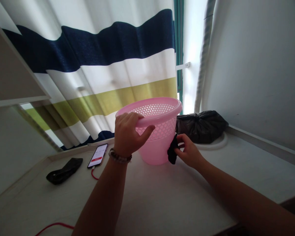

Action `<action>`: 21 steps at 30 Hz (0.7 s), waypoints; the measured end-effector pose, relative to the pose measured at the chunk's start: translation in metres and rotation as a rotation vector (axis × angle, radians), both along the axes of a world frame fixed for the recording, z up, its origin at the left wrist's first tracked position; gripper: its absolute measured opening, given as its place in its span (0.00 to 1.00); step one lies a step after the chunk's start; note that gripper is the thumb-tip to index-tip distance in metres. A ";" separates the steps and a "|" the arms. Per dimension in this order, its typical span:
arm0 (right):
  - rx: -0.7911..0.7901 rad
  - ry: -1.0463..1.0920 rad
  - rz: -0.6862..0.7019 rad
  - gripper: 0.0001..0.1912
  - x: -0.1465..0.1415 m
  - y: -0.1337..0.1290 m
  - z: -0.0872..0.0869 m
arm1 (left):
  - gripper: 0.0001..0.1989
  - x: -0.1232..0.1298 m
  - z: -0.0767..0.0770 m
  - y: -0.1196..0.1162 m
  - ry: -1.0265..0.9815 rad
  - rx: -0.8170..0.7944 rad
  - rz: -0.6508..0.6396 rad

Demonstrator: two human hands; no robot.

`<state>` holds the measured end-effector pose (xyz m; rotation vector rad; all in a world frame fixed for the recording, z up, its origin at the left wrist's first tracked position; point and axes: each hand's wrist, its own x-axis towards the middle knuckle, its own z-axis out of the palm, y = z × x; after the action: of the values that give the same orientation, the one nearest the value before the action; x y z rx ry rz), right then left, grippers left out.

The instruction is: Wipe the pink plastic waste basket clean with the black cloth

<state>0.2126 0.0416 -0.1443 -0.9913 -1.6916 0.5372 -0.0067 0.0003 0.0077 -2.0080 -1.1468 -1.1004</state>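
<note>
Left hand [129, 134] grips pink basket [153, 152] by rim
Right hand [189, 152] pinches black cloth [172, 151] at its side; black bag [203, 126] behind.

Phone [98, 155]: on the tabletop [142, 200], toward 8 o'clock, screen lit up
Grey marks up at the phone's 12 o'clock end: too blurry to read
Red bar [96, 159]: tiny pale marks, too small to read
</note>
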 end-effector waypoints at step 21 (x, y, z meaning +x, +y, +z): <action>-0.035 -0.289 -0.021 0.09 0.008 0.005 -0.005 | 0.17 0.001 -0.001 0.001 0.035 0.009 0.043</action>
<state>0.2209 0.0466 -0.1495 -1.1541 -1.9287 0.4254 -0.0052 0.0017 0.0067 -1.9790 -1.1597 -1.0435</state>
